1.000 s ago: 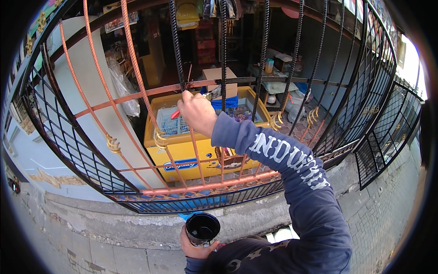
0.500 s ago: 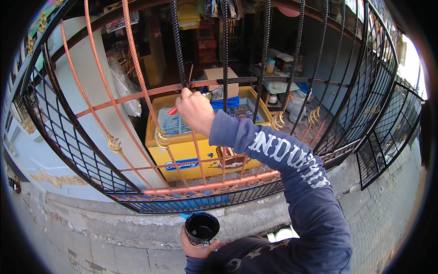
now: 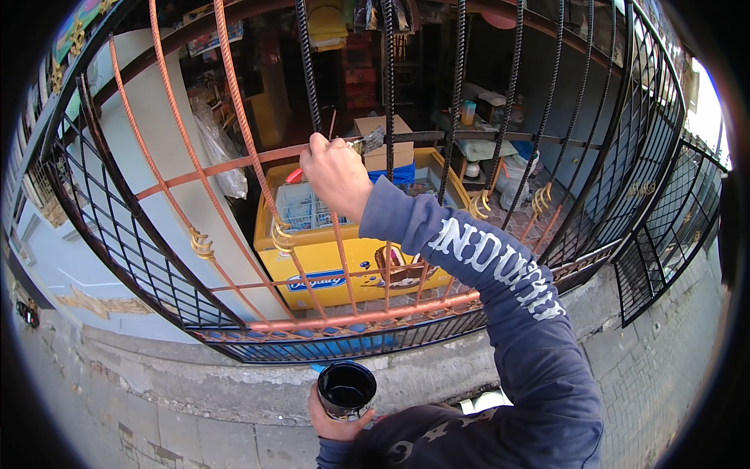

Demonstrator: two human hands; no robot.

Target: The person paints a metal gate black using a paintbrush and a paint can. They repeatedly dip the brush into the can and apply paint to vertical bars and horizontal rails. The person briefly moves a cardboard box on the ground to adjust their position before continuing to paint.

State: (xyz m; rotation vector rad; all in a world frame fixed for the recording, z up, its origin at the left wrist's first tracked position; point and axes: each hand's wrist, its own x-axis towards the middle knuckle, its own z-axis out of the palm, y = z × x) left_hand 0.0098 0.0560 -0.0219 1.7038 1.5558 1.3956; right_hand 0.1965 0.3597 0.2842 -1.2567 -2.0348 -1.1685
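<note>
My right hand (image 3: pixel 336 176) is closed around a paintbrush (image 3: pixel 373 140) with a red handle end. The dark, wet-looking bristles point right, at the horizontal crossbar (image 3: pixel 426 137) of a metal window grille; whether they touch it I cannot tell. Right of the hand, the upright bars (image 3: pixel 458 86) are black. Those on the left, such as this twisted bar (image 3: pixel 181 129), are reddish-brown. Down near my body, my left hand (image 3: pixel 332 422) grips a can of black paint (image 3: pixel 348 388) from the side, its open top facing up.
Behind the bars stands a yellow chest freezer (image 3: pixel 328 270) with a cardboard box (image 3: pixel 383 129) on it. Gold ornaments (image 3: pixel 479 205) sit on several bars. A concrete ledge (image 3: pixel 234 383) runs below the grille, and a black gate panel (image 3: pixel 664 234) stands at the right.
The brush head has risen from below the crossbar to about its level, with my right hand turned slightly. My left hand holds the can in nearly the same place. The view has shifted slightly.
</note>
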